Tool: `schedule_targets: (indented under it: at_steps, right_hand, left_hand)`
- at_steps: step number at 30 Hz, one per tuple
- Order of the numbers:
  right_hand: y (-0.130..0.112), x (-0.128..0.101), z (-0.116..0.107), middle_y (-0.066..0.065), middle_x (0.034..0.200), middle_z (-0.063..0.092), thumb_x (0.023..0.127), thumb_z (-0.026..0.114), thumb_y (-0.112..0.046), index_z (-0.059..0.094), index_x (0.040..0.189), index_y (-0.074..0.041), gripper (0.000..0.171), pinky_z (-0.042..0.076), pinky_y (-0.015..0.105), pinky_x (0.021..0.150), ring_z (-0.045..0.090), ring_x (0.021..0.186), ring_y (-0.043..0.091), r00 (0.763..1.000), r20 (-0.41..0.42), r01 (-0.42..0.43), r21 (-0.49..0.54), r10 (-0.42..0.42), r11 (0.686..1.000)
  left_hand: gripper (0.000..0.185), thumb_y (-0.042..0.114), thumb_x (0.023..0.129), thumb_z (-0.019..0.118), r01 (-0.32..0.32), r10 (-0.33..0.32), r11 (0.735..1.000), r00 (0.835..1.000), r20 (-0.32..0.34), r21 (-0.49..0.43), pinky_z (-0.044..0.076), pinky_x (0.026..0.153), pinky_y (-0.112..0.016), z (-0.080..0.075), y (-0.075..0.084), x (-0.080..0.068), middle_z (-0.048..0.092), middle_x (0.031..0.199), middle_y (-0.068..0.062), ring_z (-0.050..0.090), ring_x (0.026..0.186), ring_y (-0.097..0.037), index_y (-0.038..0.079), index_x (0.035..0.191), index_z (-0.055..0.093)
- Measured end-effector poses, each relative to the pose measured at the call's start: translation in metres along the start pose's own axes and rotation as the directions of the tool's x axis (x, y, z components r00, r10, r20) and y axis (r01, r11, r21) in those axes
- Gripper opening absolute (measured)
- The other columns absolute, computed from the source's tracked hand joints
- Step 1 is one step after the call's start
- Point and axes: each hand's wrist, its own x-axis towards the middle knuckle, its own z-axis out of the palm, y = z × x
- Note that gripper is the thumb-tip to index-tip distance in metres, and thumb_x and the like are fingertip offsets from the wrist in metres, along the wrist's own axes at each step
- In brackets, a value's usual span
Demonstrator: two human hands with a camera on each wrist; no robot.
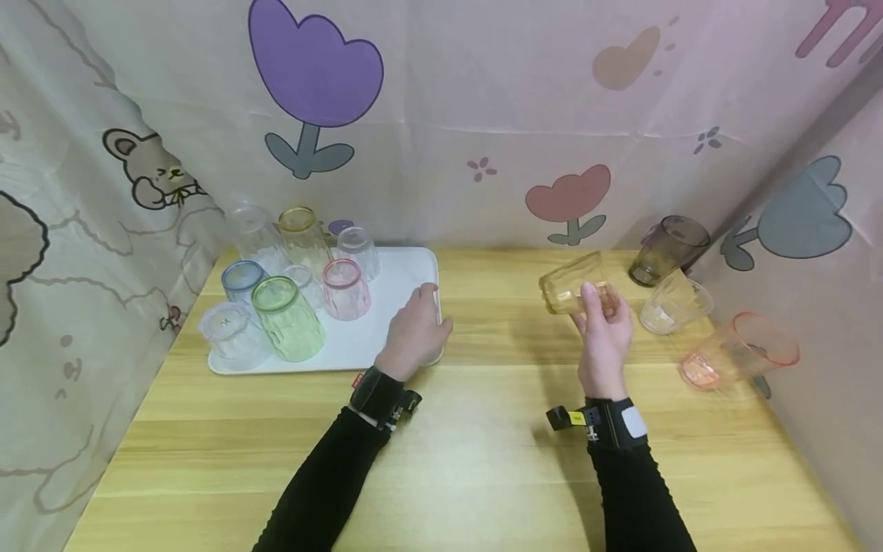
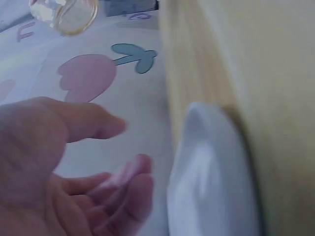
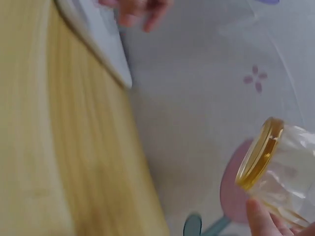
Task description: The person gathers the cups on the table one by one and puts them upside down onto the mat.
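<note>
Grip of the right hand (image 1: 604, 333) is curled round a yellow cup (image 1: 571, 285), tipped sideways, mouth toward the white tray (image 1: 414, 264). Tray's near edge is touched by the left hand (image 1: 415, 331), fingers loose.

Tray (image 1: 407, 264) on table (image 1: 469, 452), far left; eight cups (image 1: 297, 284) stand on it, bunched on its left part. Left hand (image 1: 414, 331) rests on tray's right edge. Right hand (image 1: 605, 335) right of centre, holding a cup (image 1: 571, 285) tipped on its side above the table. Three more cups (image 1: 690, 307) lie tilted further right, against the backdrop (image 1: 814, 253).
</note>
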Motion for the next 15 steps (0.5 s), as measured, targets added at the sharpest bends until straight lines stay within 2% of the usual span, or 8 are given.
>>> schedule_targets:
  at_steps: [2, 3, 5, 7, 12, 15]
  right_hand:
    - [0.001, -0.001, 0.012, 0.005, 0.122, 0.055, 0.100, 0.070, -0.024, 0.050, 0.134, -0.008, 0.043, 0.056, 0.025, 0.093, 0.059, 0.111, 0.016, 0.999, 0.047, -0.009, 0.014, 0.008, 1.000]
    - [0.001, -0.002, 0.018, 0.006, 0.125, 0.055, 0.101, 0.069, -0.026, 0.050, 0.136, -0.009, 0.044, 0.055, 0.027, 0.095, 0.059, 0.113, 0.016, 0.997, 0.076, -0.010, 0.019, 0.008, 1.000]
    - [0.003, -0.004, 0.029, 0.007, 0.128, 0.056, 0.102, 0.067, -0.028, 0.052, 0.136, -0.010, 0.041, 0.055, 0.028, 0.096, 0.060, 0.113, 0.018, 0.992, 0.124, -0.011, 0.040, 0.006, 0.999]
    - [0.005, -0.006, 0.040, 0.008, 0.129, 0.059, 0.103, 0.065, -0.030, 0.055, 0.133, -0.010, 0.037, 0.056, 0.028, 0.094, 0.062, 0.111, 0.018, 0.985, 0.175, -0.012, 0.061, 0.001, 0.998]
    - [0.010, -0.016, 0.066, 0.007, 0.124, 0.063, 0.104, 0.064, -0.036, 0.054, 0.132, -0.012, 0.038, 0.057, 0.021, 0.084, 0.065, 0.104, 0.015, 0.961, 0.277, -0.060, 0.141, 0.019, 0.988]
    - [0.013, -0.023, 0.079, 0.009, 0.125, 0.062, 0.101, 0.066, -0.041, 0.051, 0.139, -0.009, 0.051, 0.058, 0.020, 0.083, 0.066, 0.101, 0.014, 0.942, 0.335, -0.101, 0.173, 0.038, 0.980]
  left_hand:
    - [0.062, 0.023, 0.094, 0.070, -0.069, 0.064, 0.996, 0.993, -0.096, -0.053, 0.058, 0.072, -0.044, -0.005, 0.001, 0.000, 0.061, 0.122, -0.014, 0.068, 0.090, -0.030, 0.000, 0.146, 0.044]
    - [0.061, 0.022, 0.094, 0.070, -0.115, 0.103, 0.991, 0.984, -0.145, -0.076, 0.057, 0.070, -0.042, -0.008, 0.002, 0.000, 0.061, 0.121, -0.012, 0.068, 0.089, -0.028, 0.000, 0.145, 0.044]
    - [0.060, 0.020, 0.093, 0.070, -0.207, 0.178, 0.971, 0.958, -0.223, -0.116, 0.057, 0.070, -0.039, -0.015, 0.003, -0.001, 0.059, 0.122, -0.011, 0.066, 0.092, -0.024, -0.001, 0.143, 0.045]
    - [0.059, 0.018, 0.093, 0.071, -0.289, 0.240, 0.945, 0.931, -0.274, -0.152, 0.056, 0.073, -0.037, -0.023, 0.005, -0.002, 0.056, 0.125, -0.011, 0.064, 0.098, -0.022, -0.002, 0.142, 0.044]
    - [0.068, 0.015, 0.090, 0.077, -0.435, 0.366, 0.877, 0.880, -0.302, -0.204, 0.054, 0.091, -0.040, -0.041, 0.010, -0.007, 0.050, 0.135, -0.015, 0.056, 0.114, -0.026, -0.003, 0.145, 0.041]
    - [0.078, 0.015, 0.086, 0.083, -0.494, 0.426, 0.844, 0.854, -0.300, -0.208, 0.052, 0.100, -0.039, -0.049, 0.012, -0.009, 0.047, 0.141, -0.016, 0.053, 0.122, -0.027, -0.002, 0.148, 0.039]
